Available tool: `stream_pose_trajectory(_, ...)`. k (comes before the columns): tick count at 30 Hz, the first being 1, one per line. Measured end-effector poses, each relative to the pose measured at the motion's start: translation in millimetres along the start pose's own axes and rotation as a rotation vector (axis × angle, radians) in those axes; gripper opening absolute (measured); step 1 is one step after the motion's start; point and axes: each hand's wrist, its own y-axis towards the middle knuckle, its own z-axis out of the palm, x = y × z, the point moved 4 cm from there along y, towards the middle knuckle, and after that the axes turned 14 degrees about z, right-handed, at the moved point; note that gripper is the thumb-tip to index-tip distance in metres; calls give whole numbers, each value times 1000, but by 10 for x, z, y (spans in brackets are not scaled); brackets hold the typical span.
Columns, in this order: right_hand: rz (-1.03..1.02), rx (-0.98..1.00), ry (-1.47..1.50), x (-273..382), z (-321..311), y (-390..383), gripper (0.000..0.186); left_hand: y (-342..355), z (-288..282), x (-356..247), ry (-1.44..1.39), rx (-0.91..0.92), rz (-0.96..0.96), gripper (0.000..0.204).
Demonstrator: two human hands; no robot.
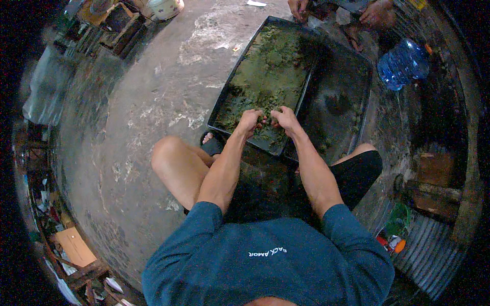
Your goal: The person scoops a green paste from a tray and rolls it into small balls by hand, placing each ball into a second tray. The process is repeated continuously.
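A black rectangular tray (232, 76) lies in front of me, tilted across the floor, with moist-looking green crumbly material (273, 53) spread over its bottom. Near its closer end, my left hand (251, 122) is closed, fingers curled into the green clumps. Close beside it my right hand (286, 120) is curled the same way, thumb toward the left one. Small green bits show between and under the fingers, though my knuckles hide most of what they grip. A second black tray (347, 122) sits to the right, dark inside with a few scattered green bits.
Another person's hands (376, 13) are beyond the trays. At the right lies a large clear blue water jug (403, 65). Corrugated sheet (429, 250) and an orange-capped item (399, 246) are at lower right. Wooden crates (120, 25) and a white pot (166, 7) stand far left.
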Motion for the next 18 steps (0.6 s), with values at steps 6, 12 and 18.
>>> stream_pose_trajectory(6,-176,-262,-175,-421,-80,449,39,-77,211,-411,396,-71,114,21)
stream_pose_trajectory(12,-34,-324,-283,112,-68,-144,37,81,-40,161,388,-169,152,28)
stream_pose_trajectory(18,107,65,175,-24,-98,77,30,193,35,124,-85,-200,-59,27)
